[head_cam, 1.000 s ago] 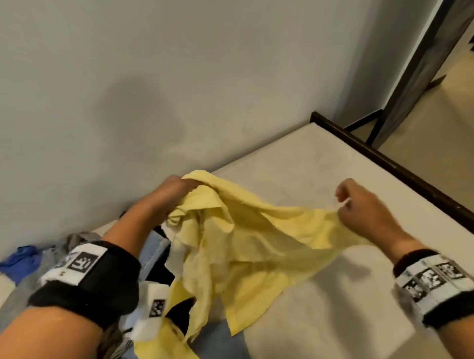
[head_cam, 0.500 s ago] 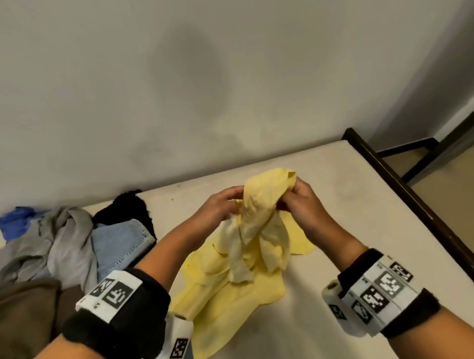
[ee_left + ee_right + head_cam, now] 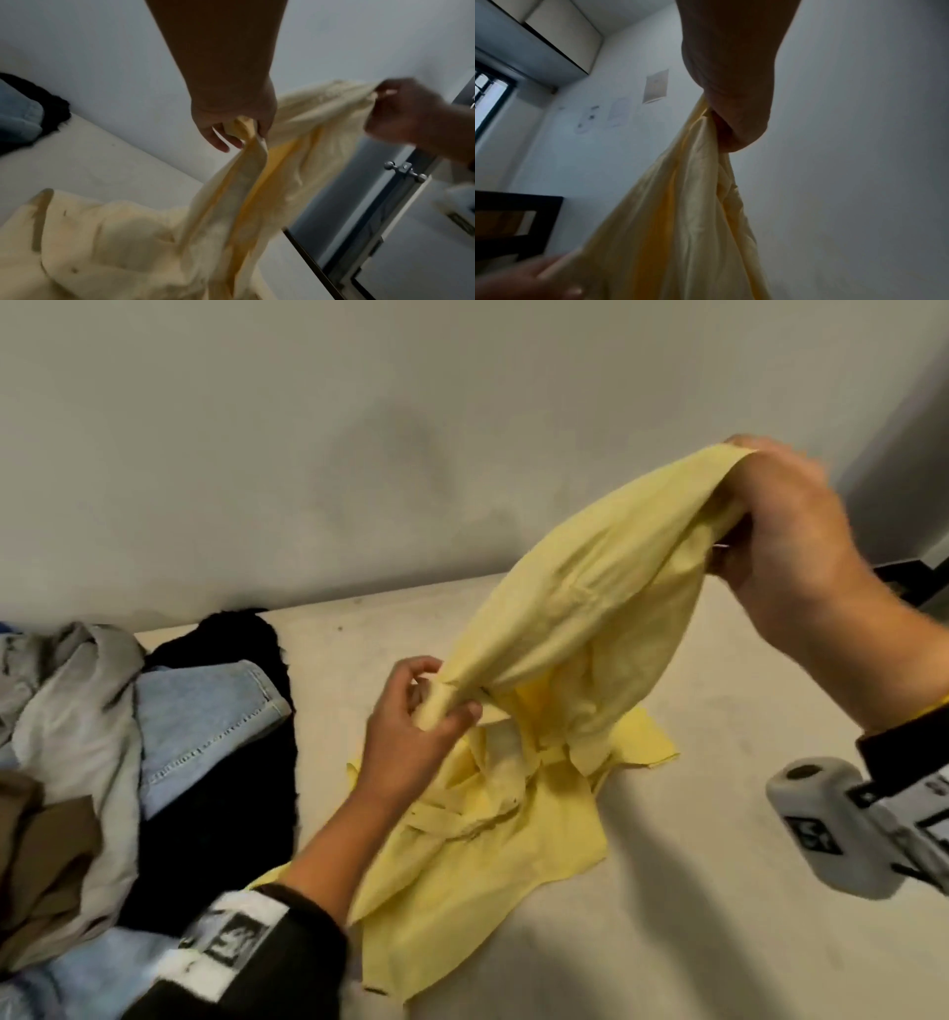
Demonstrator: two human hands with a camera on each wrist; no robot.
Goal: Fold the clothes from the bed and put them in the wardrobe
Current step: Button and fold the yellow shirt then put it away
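Note:
A pale yellow shirt [image 3: 575, 608] stretches between my two hands above the bed [image 3: 693, 891], and its lower part lies crumpled on the mattress. My left hand [image 3: 436, 706] grips a bunched part of it low at the centre; the left wrist view shows the yellow shirt [image 3: 257, 182] running from my left hand [image 3: 239, 130] up to my right hand [image 3: 401, 113]. My right hand [image 3: 760, 516] holds the other end raised high at the upper right. In the right wrist view my right hand [image 3: 734, 130] pinches the yellow shirt [image 3: 680, 223], which hangs down from it.
A pile of clothes lies at the left of the bed: a grey garment [image 3: 77, 711], light blue jeans [image 3: 205, 721], a black garment [image 3: 231, 814] and a brown one [image 3: 36, 855]. A grey wall [image 3: 359, 428] runs behind. The dark bed frame [image 3: 321, 263] edges the right side.
My hands were together at the centre, bunching the yellow shirt. Now my right hand has pulled up and to the right, stretching the cloth away from my left hand.

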